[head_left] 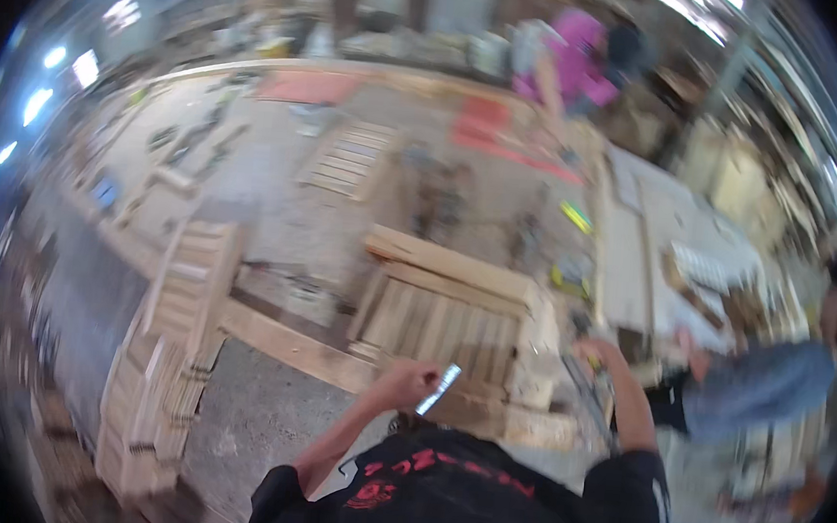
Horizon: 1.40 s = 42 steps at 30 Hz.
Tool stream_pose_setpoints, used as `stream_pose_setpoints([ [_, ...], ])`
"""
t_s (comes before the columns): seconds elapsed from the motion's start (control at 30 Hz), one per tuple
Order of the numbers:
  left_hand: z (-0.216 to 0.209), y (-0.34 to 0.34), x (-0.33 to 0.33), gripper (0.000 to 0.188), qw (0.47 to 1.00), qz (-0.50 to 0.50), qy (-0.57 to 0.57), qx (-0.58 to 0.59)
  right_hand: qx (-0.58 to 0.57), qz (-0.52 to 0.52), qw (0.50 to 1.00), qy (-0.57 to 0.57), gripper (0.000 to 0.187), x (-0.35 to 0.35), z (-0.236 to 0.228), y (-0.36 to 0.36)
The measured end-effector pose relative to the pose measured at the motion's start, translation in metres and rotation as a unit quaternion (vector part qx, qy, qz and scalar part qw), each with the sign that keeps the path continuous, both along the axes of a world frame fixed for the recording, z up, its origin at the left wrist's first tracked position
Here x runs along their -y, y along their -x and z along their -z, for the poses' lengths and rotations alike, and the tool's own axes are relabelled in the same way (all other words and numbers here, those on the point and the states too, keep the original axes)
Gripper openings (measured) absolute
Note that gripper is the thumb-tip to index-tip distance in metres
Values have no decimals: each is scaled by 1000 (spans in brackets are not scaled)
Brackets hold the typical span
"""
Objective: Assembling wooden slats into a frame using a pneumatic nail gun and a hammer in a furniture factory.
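My left hand [409,385] is closed around one end of a short, flat, shiny pale strip [439,390], held up in front of my chest. Just beyond it lies a shallow wooden frame [458,263] with slats [438,324] set side by side inside it. Off to the right, my right hand [600,354] has its fingers curled, beside the frame's right corner. A dark, long thin thing [588,398] runs below that hand, and blur hides what the fingers grip, if anything.
Stacked slatted wooden panels [171,340] stand at left, and another panel [351,160] lies farther back. A yellow tool [571,277] rests right of the frame. One person in magenta [577,58] works at the back; another in grey [758,387] is close on my right.
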<state>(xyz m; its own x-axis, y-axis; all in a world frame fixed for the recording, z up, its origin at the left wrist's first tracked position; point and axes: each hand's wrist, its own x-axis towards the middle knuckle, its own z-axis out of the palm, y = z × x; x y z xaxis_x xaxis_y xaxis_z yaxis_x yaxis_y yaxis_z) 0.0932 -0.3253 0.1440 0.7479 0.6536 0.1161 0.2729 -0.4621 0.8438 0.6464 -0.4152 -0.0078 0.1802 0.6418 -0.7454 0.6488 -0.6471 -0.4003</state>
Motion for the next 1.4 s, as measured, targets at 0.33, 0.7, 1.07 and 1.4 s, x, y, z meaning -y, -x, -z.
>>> stream_pose_setpoints([
  [0.33, 21, -75, -4, 16, 993, -36, 109, -5, -206, 216, 946, -124, 18, 21, -32, -14],
  [0.7, 12, -161, -11, 20, 995, 85, 24, -42, 6, 198, 976, -90, 33, 36, -70, 42],
  [1.07, 16, -254, 33, 19, 995, 91, -1, 43, -141, 460, 760, -437, 21, 130, -197, 153],
  [1.4, -63, -283, 90, 14, 969, 169, -95, 157, -266, 514, 612, -539, 24, 184, -273, 240],
])
